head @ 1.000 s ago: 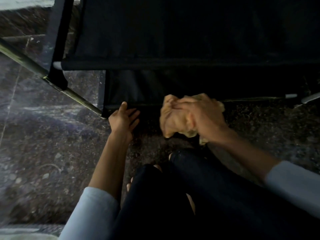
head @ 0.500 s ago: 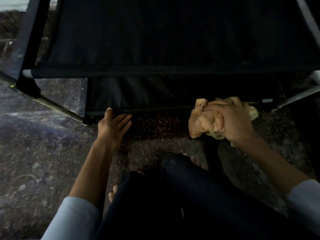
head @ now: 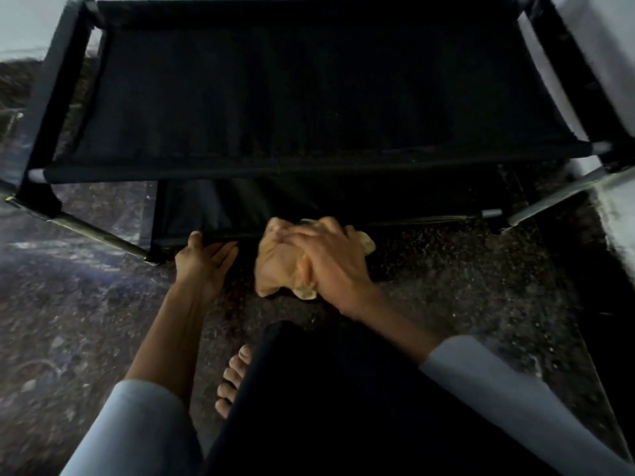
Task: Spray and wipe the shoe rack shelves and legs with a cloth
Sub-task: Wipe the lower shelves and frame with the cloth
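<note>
At the far left, a metal leg (head: 99, 235) of the shoe rack (head: 309, 97) is slanting down to the speckled floor (head: 68, 321); whether it has been wiped is not something the picture is showing. Next along, the left hand (head: 202, 266) is lying with fingers straight and loosely spread, thumb up against the front bar of the lower shelf (head: 213, 214), apparently steadying the rack and holding nothing.

In the middle, the right hand (head: 326, 262) is curling its fingers round a bunched tan cloth (head: 278, 269) and pressing it at the front edge of that lower shelf, just beside the left hand. So the work is, by my reading, going on at the bottom level, along its front bar, roughly at mid-length.

Above, the upper shelf (head: 309, 108) is showing as a dark, even fabric panel with no visible streaks or wet patches; it is too dim to tell whether it has already been cleaned. No spray bottle is appearing anywhere in view, so the spraying part cannot be judged.

Toward the right, the rest of the lower bar and the right-hand leg (head: 556, 197) are lying beyond the cloth, well apart from it. Those stretches are probably waiting for a pass, along with the deeper, shadowed part of the lower shelf, which is hidden under the upper one.
</note>
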The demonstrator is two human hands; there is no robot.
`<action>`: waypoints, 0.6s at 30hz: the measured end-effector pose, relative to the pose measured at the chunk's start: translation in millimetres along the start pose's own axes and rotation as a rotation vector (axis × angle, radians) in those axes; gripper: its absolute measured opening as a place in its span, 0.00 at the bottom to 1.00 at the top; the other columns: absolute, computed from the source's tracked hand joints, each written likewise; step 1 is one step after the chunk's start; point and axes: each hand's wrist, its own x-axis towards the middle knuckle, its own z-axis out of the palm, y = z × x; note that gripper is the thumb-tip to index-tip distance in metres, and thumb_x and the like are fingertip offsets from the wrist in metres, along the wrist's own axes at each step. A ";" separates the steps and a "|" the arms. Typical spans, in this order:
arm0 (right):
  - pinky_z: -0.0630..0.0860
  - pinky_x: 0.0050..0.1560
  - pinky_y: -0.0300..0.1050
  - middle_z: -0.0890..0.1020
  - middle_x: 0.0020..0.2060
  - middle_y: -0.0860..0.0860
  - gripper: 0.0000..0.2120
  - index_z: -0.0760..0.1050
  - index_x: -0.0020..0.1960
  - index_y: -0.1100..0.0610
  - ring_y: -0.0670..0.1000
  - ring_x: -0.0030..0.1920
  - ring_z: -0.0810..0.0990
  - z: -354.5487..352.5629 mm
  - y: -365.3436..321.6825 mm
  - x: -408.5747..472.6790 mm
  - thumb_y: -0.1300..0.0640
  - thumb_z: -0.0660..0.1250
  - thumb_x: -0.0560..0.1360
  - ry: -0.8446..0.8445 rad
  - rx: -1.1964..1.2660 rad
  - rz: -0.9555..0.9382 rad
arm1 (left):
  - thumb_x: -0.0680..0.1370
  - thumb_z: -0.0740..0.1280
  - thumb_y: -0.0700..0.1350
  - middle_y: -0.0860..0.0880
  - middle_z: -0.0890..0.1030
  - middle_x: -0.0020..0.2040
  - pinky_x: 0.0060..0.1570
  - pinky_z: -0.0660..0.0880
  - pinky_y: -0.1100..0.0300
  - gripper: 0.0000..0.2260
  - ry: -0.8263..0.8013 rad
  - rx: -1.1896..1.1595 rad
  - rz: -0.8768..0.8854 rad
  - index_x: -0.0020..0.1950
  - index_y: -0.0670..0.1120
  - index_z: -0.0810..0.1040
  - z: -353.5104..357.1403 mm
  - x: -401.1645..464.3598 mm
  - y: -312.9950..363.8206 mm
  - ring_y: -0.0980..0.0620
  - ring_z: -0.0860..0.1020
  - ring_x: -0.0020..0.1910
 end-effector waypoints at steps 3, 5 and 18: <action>0.68 0.60 0.54 0.74 0.65 0.38 0.25 0.71 0.65 0.38 0.52 0.60 0.72 -7.5 49.5 -30.1 0.48 0.65 0.69 0.045 0.163 0.202 | 0.83 0.52 0.45 0.40 0.75 0.49 0.53 0.73 0.54 0.19 0.070 -0.041 0.023 0.72 0.39 0.61 4.3 0.1 1.8 0.44 0.78 0.47; 0.72 0.59 0.55 0.76 0.63 0.40 0.24 0.72 0.63 0.39 0.55 0.58 0.75 -15.8 89.4 -46.7 0.47 0.66 0.67 0.095 0.173 0.327 | 0.83 0.53 0.46 0.41 0.76 0.50 0.51 0.74 0.54 0.19 0.097 -0.042 0.031 0.72 0.39 0.61 8.1 1.0 -2.0 0.44 0.78 0.47; 0.68 0.64 0.38 0.70 0.68 0.51 0.29 0.71 0.67 0.48 0.47 0.65 0.70 -99.0 88.8 -55.2 0.37 0.67 0.70 -0.626 0.623 0.532 | 0.81 0.57 0.48 0.44 0.74 0.59 0.50 0.73 0.51 0.20 -0.085 0.235 -0.150 0.70 0.40 0.64 55.8 -46.7 -53.5 0.46 0.77 0.51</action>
